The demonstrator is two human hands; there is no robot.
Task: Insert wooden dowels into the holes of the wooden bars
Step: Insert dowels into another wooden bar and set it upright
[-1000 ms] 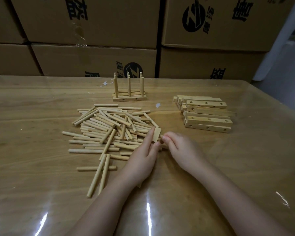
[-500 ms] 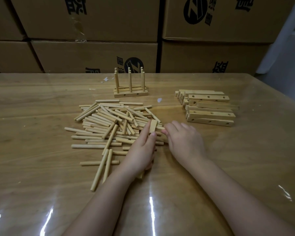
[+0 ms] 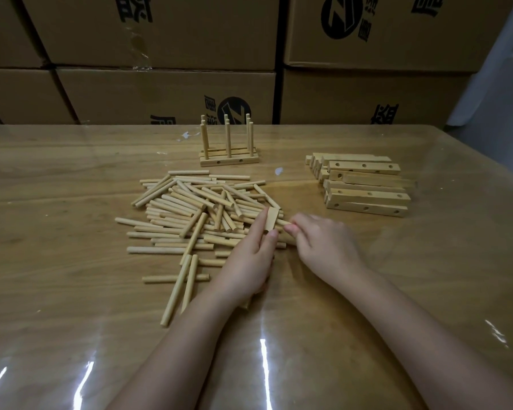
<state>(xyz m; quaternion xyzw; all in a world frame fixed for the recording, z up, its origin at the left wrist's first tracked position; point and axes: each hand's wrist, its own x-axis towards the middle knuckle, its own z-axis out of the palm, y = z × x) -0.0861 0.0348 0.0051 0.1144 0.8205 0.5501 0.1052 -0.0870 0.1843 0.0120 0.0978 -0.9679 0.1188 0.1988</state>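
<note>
My left hand (image 3: 251,261) grips a wooden bar (image 3: 272,221) lengthwise; its far end sticks out past my fingers and its near end shows under my wrist. My right hand (image 3: 323,247) pinches a dowel (image 3: 282,222) at the right edge of the loose dowel pile (image 3: 196,211), right beside the bar's far end. A stack of drilled wooden bars (image 3: 365,184) lies to the right. Farther back stand finished bars (image 3: 230,159) with upright dowels in them.
The wooden table (image 3: 71,291) has a glossy clear cover with glare streaks near me. Stacked cardboard boxes (image 3: 166,93) line the far edge. Several dowels lie apart from the pile toward the near left.
The camera has tilted slightly, shifting the scene down. My right hand's fingertips have closed on a dowel at the pile's edge beside the bar. My left hand keeps its hold on the bar.
</note>
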